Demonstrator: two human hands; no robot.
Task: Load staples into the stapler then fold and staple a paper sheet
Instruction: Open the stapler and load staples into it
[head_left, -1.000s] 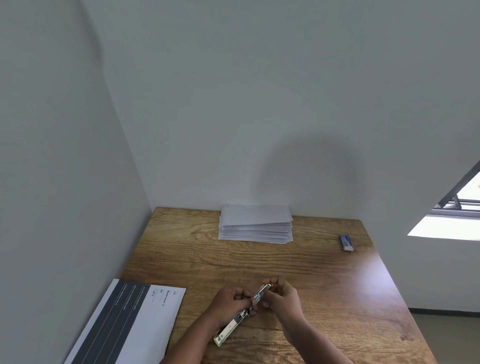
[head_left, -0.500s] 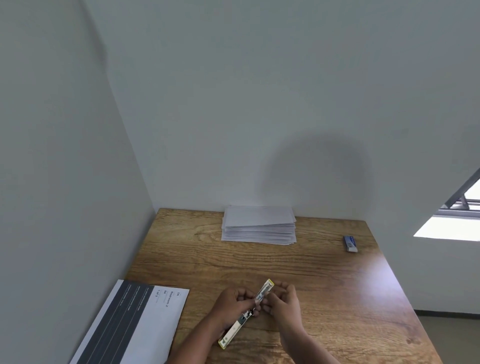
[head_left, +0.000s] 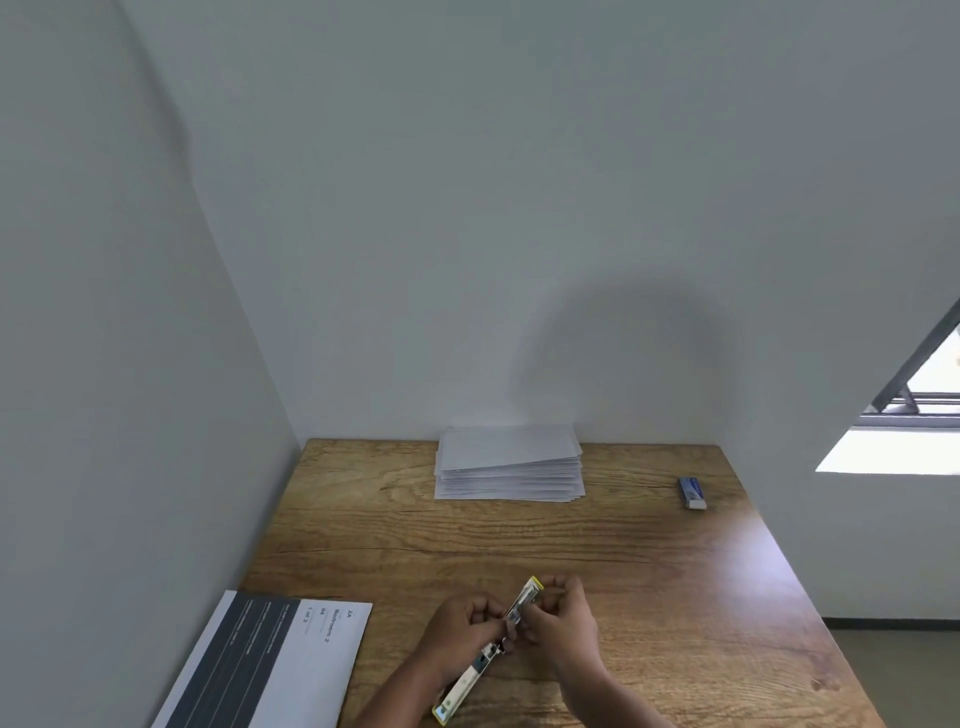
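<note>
A yellow-trimmed stapler (head_left: 470, 682) is swung fully open into one long strip over the near part of the wooden table (head_left: 649, 571). My left hand (head_left: 462, 631) grips it at the hinge in the middle. My right hand (head_left: 563, 621) pinches the far half near its metal staple channel; whether staples sit between the fingers is too small to tell. A stack of white paper sheets (head_left: 509, 467) lies at the back of the table against the wall. A small blue and white staple box (head_left: 692, 492) lies at the back right.
A printed sheet with a dark grey band (head_left: 270, 670) lies at the near left corner of the table. Walls close in on the left and the back. The table's right edge drops to the floor, with a window beyond it.
My view has tilted slightly, so everything sits a little lower in frame. The hands and the open stapler have kept nearly the same pose, with the right fingers shifting along the far half.
</note>
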